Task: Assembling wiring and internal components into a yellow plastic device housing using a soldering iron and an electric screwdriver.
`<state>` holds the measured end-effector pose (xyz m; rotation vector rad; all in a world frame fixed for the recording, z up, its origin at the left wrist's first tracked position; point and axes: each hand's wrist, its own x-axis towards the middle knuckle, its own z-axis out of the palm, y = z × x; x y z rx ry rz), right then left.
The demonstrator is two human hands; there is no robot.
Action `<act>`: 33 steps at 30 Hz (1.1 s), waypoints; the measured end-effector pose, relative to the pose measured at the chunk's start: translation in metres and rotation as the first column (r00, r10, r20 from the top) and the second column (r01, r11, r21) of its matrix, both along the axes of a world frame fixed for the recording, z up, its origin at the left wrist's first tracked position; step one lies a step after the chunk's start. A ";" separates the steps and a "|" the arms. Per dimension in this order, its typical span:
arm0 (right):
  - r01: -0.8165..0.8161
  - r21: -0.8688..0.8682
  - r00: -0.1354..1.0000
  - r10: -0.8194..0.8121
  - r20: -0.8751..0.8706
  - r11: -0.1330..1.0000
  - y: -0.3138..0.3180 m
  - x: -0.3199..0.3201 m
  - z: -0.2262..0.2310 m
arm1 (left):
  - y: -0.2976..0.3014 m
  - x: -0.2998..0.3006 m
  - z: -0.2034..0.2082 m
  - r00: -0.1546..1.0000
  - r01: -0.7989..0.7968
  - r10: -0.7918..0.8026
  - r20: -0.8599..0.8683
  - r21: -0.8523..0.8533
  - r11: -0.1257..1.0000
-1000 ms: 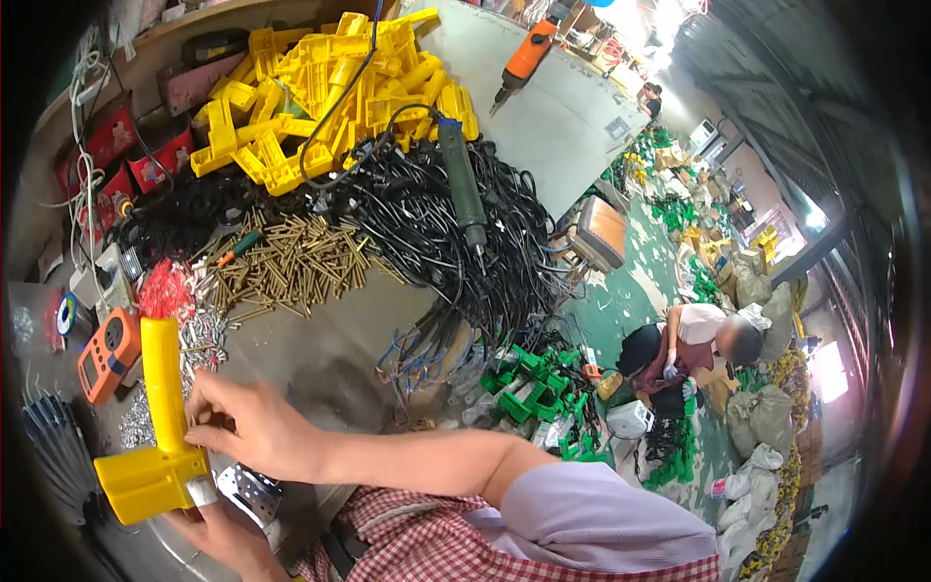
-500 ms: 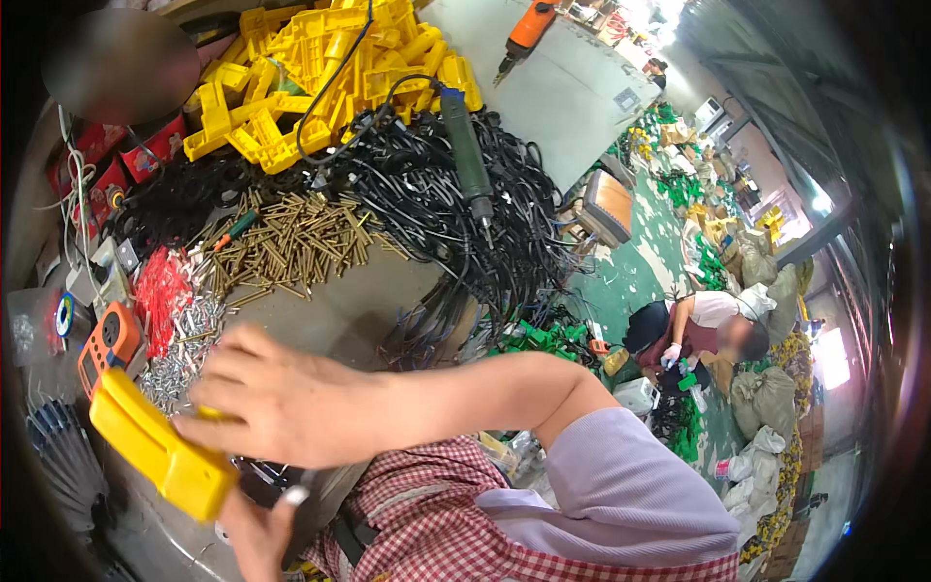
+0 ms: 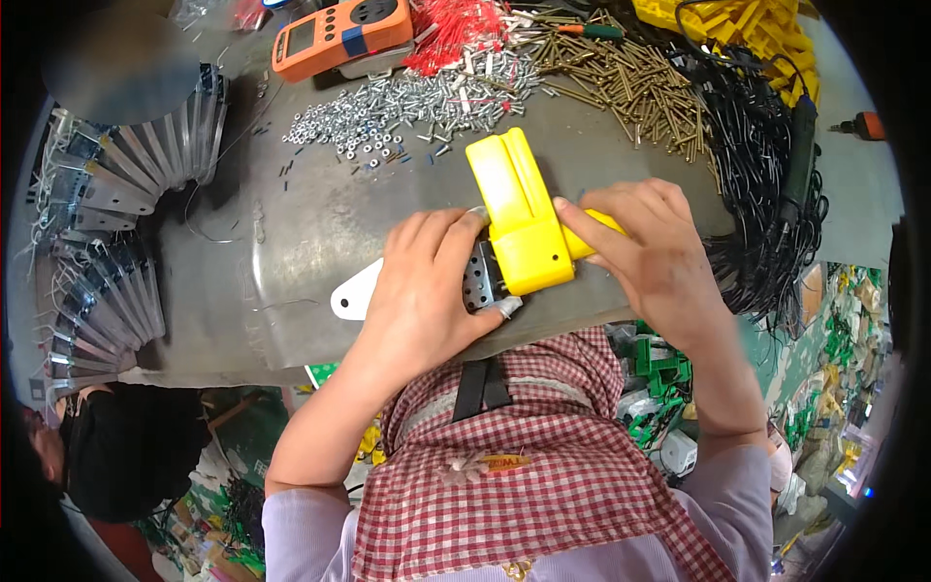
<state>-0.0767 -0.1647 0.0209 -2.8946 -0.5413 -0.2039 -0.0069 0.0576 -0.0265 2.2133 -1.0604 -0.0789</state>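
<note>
A yellow plastic housing (image 3: 519, 199) with a side handle (image 3: 587, 233) lies between my hands above the grey table. My right hand (image 3: 655, 257) is closed round that handle, its index finger resting along the housing. My left hand (image 3: 422, 281) grips a flat part with a white rounded end (image 3: 355, 291) and a perforated metal section (image 3: 477, 281). This metal section meets the left side of the housing; whether it sits inside cannot be made out. The left thumb and a fingertip wear pale wraps. My palm hides the middle of the flat part.
Beyond my hands lie loose screws and nuts (image 3: 407, 107), red-wired pieces (image 3: 456, 34), an orange meter (image 3: 339, 37) and brass rods (image 3: 630, 78). Black cables (image 3: 752, 145) and yellow housings (image 3: 747, 29) are piled right. Bladelike clear-and-metal parts (image 3: 145, 160) fan out left. A person in black (image 3: 131, 446) is lower left.
The view has swung round to face the table squarely. The housing has come in front of me, and my left hand now shows plainly, holding the flat white-and-metal part against it.
</note>
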 end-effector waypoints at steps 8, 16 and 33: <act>0.060 -0.018 0.995 -0.058 0.087 0.998 0.011 -0.010 -0.018 | -0.010 -0.002 0.003 1.000 -0.014 0.014 0.022 0.040 0.999; 0.842 0.133 0.333 -0.698 0.634 0.523 -0.183 -0.010 0.005 | -0.005 -0.010 0.001 0.989 -0.089 0.081 0.127 0.065 0.994; 0.007 0.753 0.882 -0.350 -0.314 -0.658 -0.078 -0.017 -0.027 | -0.005 -0.015 0.010 0.994 0.020 -0.039 0.104 0.180 0.984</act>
